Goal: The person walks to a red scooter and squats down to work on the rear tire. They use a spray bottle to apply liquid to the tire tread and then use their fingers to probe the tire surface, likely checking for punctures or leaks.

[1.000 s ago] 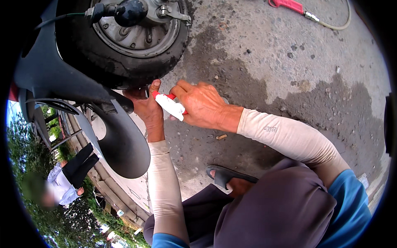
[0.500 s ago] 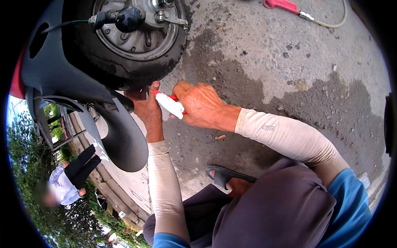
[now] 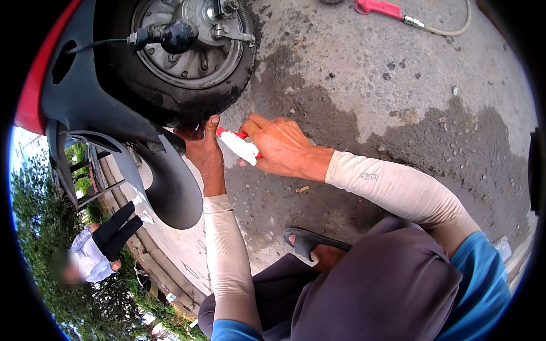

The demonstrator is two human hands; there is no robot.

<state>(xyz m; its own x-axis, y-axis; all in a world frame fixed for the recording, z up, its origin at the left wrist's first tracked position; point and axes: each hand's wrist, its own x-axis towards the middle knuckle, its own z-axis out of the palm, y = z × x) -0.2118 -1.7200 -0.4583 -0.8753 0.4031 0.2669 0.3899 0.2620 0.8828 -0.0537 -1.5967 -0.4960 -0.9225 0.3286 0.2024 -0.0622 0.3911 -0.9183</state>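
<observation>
My right hand point(image 3: 281, 145) is wrapped around a spray bottle point(image 3: 238, 146), whose white head has a red nozzle and a red trigger. The bottle's body is hidden under the hand. The nozzle points up and left, toward the lower edge of a black scooter tire point(image 3: 165, 111). My left hand point(image 3: 205, 150) is against that lower edge, fingers curled at the tread and partly hidden, thumb sticking up close beside the nozzle. Inside the tire sits a grey metal wheel hub point(image 3: 190, 68).
A dark fender point(image 3: 176, 193) hangs just left of my left forearm. Across the wheel juts a black rounded part point(image 3: 177, 37) with a cable. A red air gun point(image 3: 378, 7) on a hose lies on the partly wet ground at top right. A person point(image 3: 94, 256) stands at far left.
The scooter and wheel appear slightly lower in view, and the ground items have shifted a little left. Both hands keep nearly the same places and grips.
</observation>
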